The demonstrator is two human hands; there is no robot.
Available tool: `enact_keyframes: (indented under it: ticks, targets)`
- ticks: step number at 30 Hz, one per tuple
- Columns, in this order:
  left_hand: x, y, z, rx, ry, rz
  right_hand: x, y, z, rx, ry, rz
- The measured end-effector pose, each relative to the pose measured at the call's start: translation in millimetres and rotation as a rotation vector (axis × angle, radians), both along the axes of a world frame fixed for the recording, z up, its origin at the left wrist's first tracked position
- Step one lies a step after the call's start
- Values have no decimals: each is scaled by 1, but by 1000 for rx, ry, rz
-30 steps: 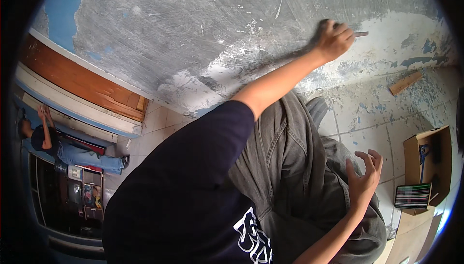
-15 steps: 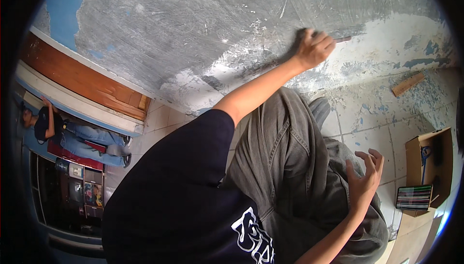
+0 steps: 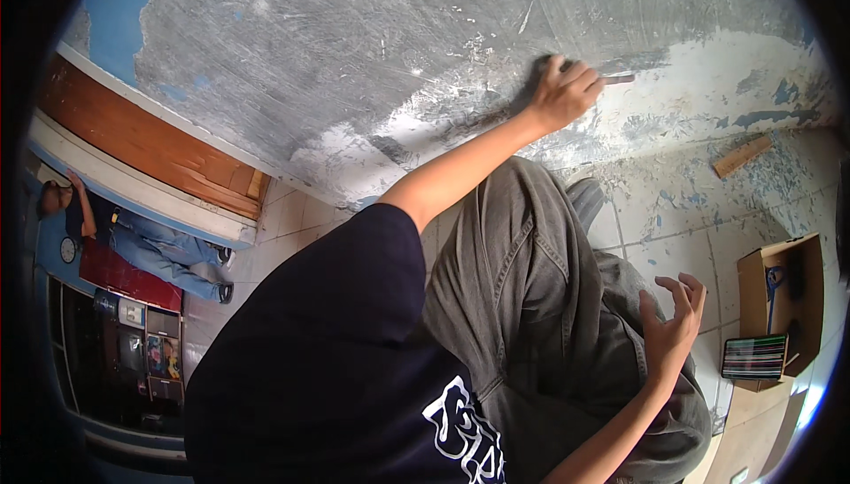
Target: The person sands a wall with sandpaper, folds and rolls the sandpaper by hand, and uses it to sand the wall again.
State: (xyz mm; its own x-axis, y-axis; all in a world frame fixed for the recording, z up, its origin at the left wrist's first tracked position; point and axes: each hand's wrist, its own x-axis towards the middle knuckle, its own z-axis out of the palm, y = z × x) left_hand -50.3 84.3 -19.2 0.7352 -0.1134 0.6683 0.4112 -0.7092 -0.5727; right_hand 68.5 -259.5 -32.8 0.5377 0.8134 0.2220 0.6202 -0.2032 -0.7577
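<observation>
A grey, scraped wall [image 3: 354, 50] is filling the upper half of the frame, with a patch of blue paint remaining at the upper left and white and blue flecks running along its lower band at the right. Below it, a pale tiled floor [image 3: 673, 218] is showing at centre right, littered with paint chips. The person's dark shirt and grey trousers [image 3: 531, 307] are taking up the lower centre. At the far left another person [image 3: 150, 236] in blue trousers is lying or sitting near a wooden door frame [image 3: 142, 143].

At the right edge an open cardboard box [image 3: 779, 307] is sitting on the floor. A short wooden piece [image 3: 742, 156] is lying on the floor at the upper right.

The left hand [image 3: 562, 94] is reaching up and gripping a scraper [image 3: 618, 79], pressing its blade against the wall at upper centre right. The right hand [image 3: 673, 333] is hovering above the knee at the lower right, fingers spread, holding nothing.
</observation>
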Motion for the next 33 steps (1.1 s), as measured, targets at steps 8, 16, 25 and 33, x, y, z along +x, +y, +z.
enact_keyframes:
  ticks: [8,16,25,33]
  targets:
    - [56,7,5,0,-85,-35,-8,2,2,-31,-5,20]
    - [63,9,2,-53,-73,-17,2,-2,0,-26,-3,-13]
    - [20,6,7,23,-38,-14,-6,4,7,-14,-13,12]
    - [81,16,11,-32,-74,-93,2,-2,2,-22,5,-25]
